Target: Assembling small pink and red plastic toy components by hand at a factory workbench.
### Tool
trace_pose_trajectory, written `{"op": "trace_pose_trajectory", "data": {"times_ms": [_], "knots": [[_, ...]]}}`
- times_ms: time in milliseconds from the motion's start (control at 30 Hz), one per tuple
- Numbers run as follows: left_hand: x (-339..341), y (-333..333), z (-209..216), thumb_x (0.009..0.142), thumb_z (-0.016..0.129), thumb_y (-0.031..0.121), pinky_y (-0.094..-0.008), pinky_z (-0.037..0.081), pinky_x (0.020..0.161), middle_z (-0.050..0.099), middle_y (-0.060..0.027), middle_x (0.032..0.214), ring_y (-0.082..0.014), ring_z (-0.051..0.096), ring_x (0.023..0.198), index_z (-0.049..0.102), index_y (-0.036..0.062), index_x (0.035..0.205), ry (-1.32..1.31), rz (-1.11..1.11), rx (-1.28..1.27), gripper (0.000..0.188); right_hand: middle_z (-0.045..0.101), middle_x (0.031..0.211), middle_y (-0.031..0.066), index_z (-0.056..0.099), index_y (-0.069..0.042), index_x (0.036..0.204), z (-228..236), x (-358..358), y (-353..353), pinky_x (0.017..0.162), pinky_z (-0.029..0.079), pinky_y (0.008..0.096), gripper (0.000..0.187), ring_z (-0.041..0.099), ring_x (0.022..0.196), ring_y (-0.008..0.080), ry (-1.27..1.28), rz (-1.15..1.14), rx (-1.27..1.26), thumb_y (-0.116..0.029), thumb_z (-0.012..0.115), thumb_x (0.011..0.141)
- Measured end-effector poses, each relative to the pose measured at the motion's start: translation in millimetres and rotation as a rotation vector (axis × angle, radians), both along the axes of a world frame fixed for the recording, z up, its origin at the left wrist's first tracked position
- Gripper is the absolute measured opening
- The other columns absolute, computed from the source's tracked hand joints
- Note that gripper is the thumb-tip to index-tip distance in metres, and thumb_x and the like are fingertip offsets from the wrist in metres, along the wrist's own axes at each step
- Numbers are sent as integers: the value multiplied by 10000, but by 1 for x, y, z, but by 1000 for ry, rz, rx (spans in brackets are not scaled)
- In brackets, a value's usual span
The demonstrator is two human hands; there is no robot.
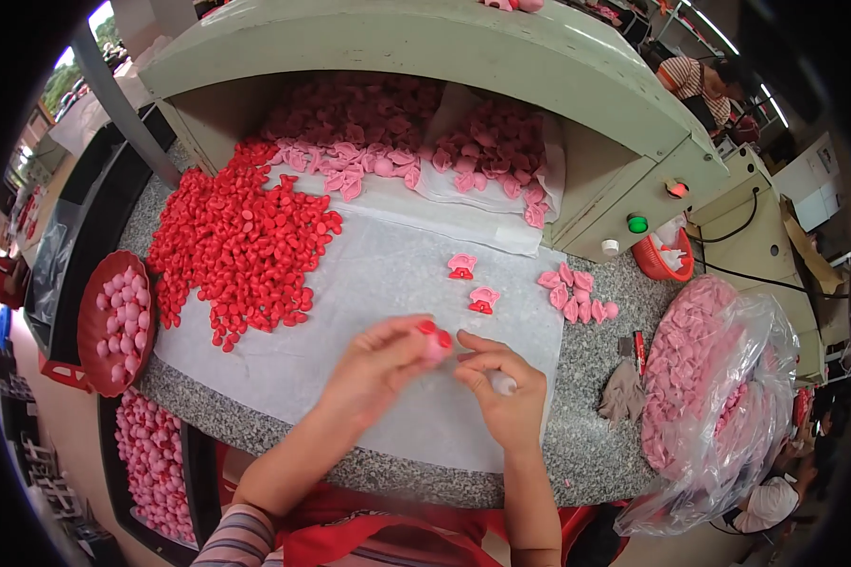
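Pinched in the fingers of my left hand (367,370) is a small pink plastic part with red pieces (433,333) at its top. My right hand (512,402) is just to the right, its fingers curled in around a small whitish object (502,383) whose kind I cannot make out. Both hands are over a white sheet (407,255) spread on the worktop. Beyond them on the sheet lie two pink-and-red assembled pieces (483,300). A small group of loose pink parts (577,295) is to their right, and a large heap of red parts (241,246) to the left.
A pale green metal housing (425,47) arches over more pink parts (359,161) at the back. A red basket (90,326) of pink pieces stands at the left. At the right are a bag of pink parts (690,378), a grey cloth (621,392) and an orange-red basket (660,255).
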State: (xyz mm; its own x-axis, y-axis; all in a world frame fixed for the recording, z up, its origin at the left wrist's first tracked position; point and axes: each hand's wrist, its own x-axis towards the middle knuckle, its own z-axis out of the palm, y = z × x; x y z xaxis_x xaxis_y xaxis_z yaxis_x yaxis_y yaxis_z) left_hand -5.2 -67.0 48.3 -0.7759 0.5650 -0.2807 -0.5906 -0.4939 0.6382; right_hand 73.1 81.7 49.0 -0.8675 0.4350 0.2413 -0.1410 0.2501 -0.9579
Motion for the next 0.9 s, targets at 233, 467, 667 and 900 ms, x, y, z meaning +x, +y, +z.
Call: {"op": "trace_pose_trajectory", "data": {"times_ms": [233,467,667,900], "knots": [[-90,-218,14,825,585,152,-237,448,746,609,-71,964,-148,569,871,557,-35,1072,863,986,-1297,311,574,1036,127,566,-2,1032,-13,-34,45,725,474,307,449,611,819,195,-243,-264,593,-74,731,620],[-73,-261,14,748,616,110,-348,426,803,560,-156,977,-297,526,949,575,5,998,1116,1234,-1887,275,570,972,124,599,-55,981,-13,-72,20,739,459,372,435,566,873,295,-496,-265,806,-257,720,615],[-34,-100,-3,780,624,78,-274,451,763,587,-82,977,-143,550,887,597,28,984,798,526,-615,212,580,848,130,606,-50,953,-7,-51,8,717,449,353,372,563,821,276,-360,-224,771,-172,701,615],[8,-4,-18,871,527,142,-277,409,881,520,-50,1144,-130,493,1036,443,29,1239,27,-207,160,394,552,923,99,585,-91,1032,45,-8,-49,746,444,356,355,535,837,249,-236,29,733,-136,681,693]]}}
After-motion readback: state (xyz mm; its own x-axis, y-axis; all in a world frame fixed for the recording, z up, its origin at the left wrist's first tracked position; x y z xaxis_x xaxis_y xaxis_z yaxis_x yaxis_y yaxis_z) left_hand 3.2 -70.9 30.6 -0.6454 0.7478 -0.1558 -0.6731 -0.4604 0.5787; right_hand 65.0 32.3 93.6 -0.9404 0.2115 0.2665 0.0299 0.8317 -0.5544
